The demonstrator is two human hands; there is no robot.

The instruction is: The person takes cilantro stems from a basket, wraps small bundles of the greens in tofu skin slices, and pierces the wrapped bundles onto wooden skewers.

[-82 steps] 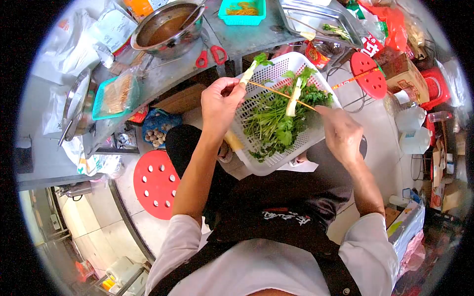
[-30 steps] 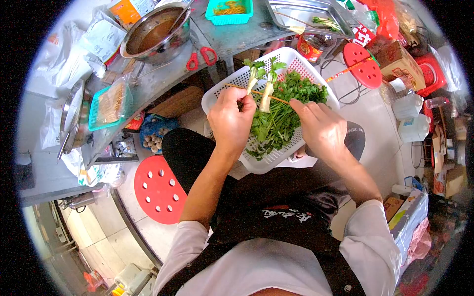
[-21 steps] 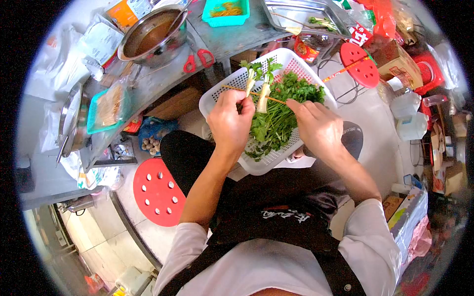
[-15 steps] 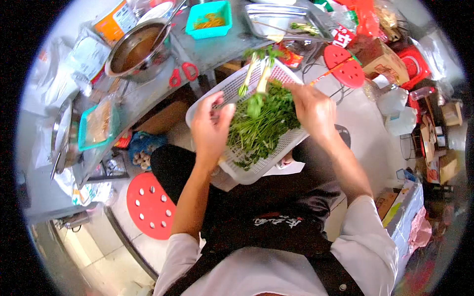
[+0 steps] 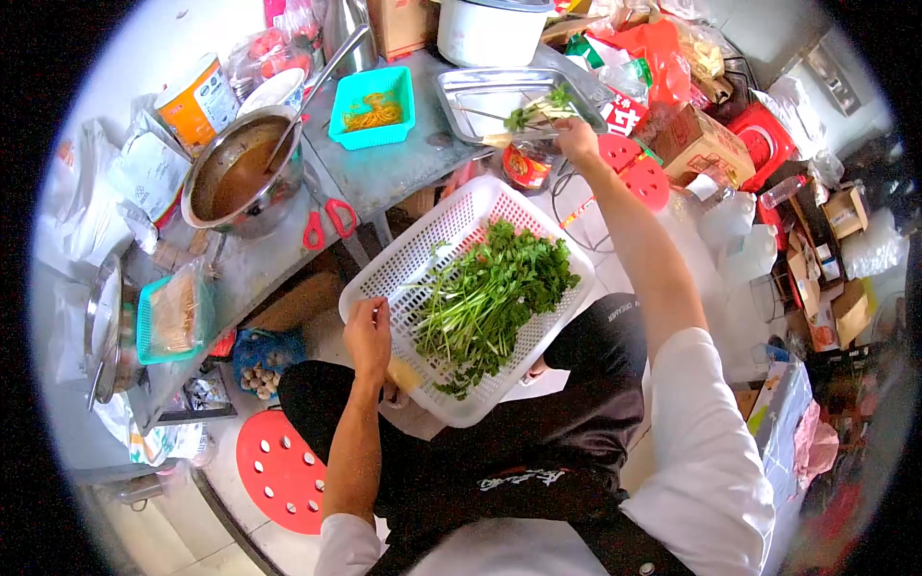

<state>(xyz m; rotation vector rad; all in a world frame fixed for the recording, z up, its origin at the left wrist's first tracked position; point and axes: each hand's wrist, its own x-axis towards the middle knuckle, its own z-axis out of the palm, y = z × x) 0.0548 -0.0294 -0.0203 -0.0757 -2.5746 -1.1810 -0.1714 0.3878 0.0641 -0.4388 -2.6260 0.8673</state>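
Note:
A white perforated plastic basket (image 5: 389,259) rests over my lap, holding a heap of leafy green herbs (image 5: 480,322) that look like coriander. My left hand (image 5: 368,338) is at the basket's left rim, fingers curled and pressed together; whatever is in them is hidden. Stretched out to the far side, my right hand (image 5: 581,144) is at the front right edge of a steel tray (image 5: 461,86). Its fingers are closed at the pale stems of a small bunch of herbs (image 5: 538,110) over the tray. A thin stick lies to the left of that bunch.
Red-handled scissors (image 5: 331,223), a steel pot (image 5: 213,182) of brown sauce with a ladle, and a turquoise basket (image 5: 399,115) of orange strips stand on the metal table. A red stool (image 5: 279,470) is at lower left. Boxes and plastic jugs (image 5: 749,245) crowd the right side.
My right hand has moved from above the basket out to the steel tray, with the small herb bunches. My left hand has lowered to the basket's left rim and its fingers have closed.

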